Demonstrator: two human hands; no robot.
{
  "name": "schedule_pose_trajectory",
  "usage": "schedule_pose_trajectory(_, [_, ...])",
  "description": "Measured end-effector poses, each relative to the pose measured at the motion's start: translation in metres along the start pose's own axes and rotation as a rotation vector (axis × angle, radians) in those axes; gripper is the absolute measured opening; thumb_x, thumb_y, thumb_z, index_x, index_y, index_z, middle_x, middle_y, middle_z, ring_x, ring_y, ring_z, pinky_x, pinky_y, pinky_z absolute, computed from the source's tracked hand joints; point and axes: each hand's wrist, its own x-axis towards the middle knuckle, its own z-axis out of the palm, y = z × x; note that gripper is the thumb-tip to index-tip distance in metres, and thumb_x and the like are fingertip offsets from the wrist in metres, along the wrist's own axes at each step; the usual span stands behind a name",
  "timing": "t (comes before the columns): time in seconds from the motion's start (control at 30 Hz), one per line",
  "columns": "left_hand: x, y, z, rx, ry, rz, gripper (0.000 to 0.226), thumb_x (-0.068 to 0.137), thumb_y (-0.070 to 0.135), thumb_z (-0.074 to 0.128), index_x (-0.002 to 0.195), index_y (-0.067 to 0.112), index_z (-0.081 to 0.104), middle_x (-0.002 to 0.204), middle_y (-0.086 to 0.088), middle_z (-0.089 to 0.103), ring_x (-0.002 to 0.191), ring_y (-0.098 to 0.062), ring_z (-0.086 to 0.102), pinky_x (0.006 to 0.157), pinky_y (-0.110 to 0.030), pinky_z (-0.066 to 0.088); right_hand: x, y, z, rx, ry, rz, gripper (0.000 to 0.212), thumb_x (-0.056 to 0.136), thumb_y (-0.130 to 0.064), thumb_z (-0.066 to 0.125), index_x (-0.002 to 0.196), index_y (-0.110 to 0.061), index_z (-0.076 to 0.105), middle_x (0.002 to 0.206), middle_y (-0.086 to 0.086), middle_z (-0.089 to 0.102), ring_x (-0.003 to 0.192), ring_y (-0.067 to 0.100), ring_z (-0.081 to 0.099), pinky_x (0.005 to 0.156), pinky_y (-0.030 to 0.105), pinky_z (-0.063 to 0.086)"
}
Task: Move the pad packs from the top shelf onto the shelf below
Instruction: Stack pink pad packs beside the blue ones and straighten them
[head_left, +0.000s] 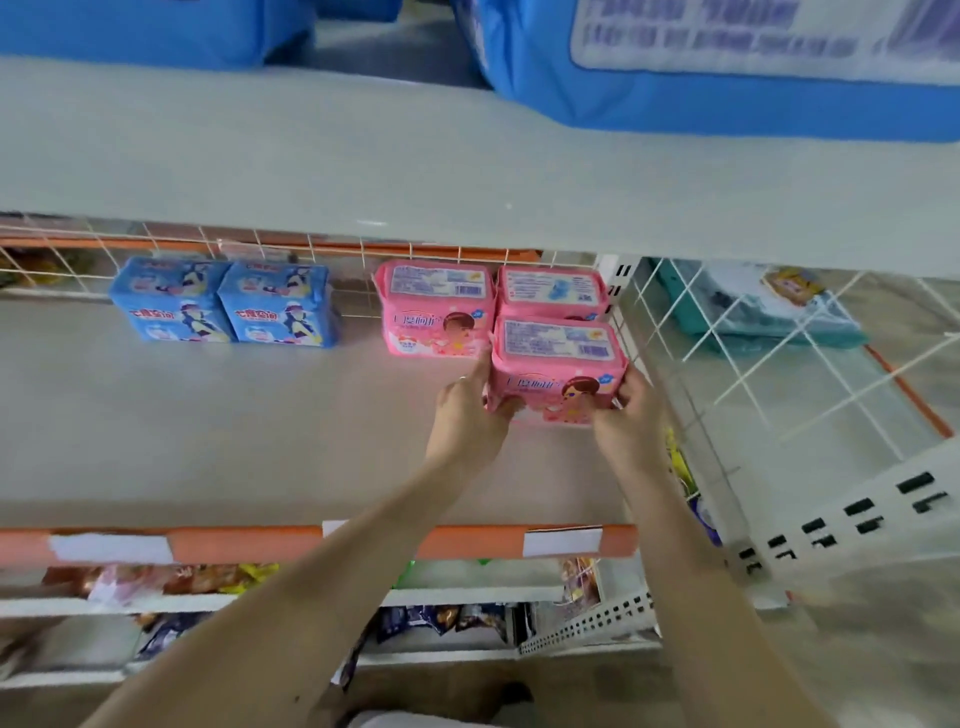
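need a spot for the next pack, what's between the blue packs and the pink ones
Head view: only bare shelf between the blue packs and the pink packs; nothing stands there.

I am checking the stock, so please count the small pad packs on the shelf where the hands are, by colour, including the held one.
Pink packs: 3. Back left pink pack, back right pink pack, front pink pack gripped by the left hand and right hand.
Blue packs: 2. Left blue pack, right blue pack.
Total: 5
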Motion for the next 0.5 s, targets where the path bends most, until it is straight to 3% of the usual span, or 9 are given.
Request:
schedule_pose_trajectory(0.2, [0.002, -0.007, 0.009, 0.041, 0.005, -0.026, 0.074, 0.088, 0.020, 0.075, 0.153, 0.024, 0.040, 0.105, -0.010, 0.074, 0.102, -0.029, 0.069, 0.095, -0.041, 0.055, 0.008, 0.013, 0.005, -0.052, 0.014, 0.020, 0.042, 0.085, -0.002, 0.070, 0.120, -0.024, 0.062, 0.095, -0.018, 0.064, 0.090, 0.004, 0.062, 0.070, 0.015, 0.045])
schedule_pose_trajectory(0.37, [0.014, 0.000, 0.013, 0.127, 0.003, -0.010, 0.080, 0.091, 0.017, 0.071, 0.158, 0.020, 0.027, 0.099, -0.007, 0.074, 0.095, -0.023, 0.068, 0.092, -0.033, 0.052, 0.022, 0.011, 0.009, 0.021, -0.027, 0.048, 0.049, 0.085, 0.006, 0.063, 0.129, -0.017, 0.057, 0.110, -0.007, 0.066, 0.097, 0.008, 0.061, 0.065, 0.004, 0.042])
schedule_pose_trajectory(0.43, [0.017, 0.002, 0.016, 0.125, 0.008, -0.018, 0.080, 0.092, 0.016, 0.070, 0.158, 0.020, 0.026, 0.094, -0.002, 0.073, 0.092, -0.020, 0.066, 0.086, -0.024, 0.051, 0.026, 0.010, 0.009, 0.026, -0.040, 0.054, 0.050, 0.087, 0.003, 0.064, 0.131, -0.018, 0.055, 0.111, -0.007, 0.065, 0.097, 0.007, 0.061, 0.065, 0.004, 0.043])
schedule_pose_trajectory(0.5, [0.016, 0.004, 0.019, 0.104, 0.043, -0.011, 0.078, 0.091, 0.012, 0.070, 0.158, 0.018, 0.028, 0.080, 0.014, 0.064, 0.081, -0.010, 0.058, 0.072, -0.005, 0.041, 0.030, 0.010, 0.008, 0.031, -0.046, 0.073, 0.046, 0.088, -0.003, 0.066, 0.128, -0.022, 0.055, 0.106, -0.011, 0.066, 0.096, 0.005, 0.063, 0.061, 0.005, 0.045])
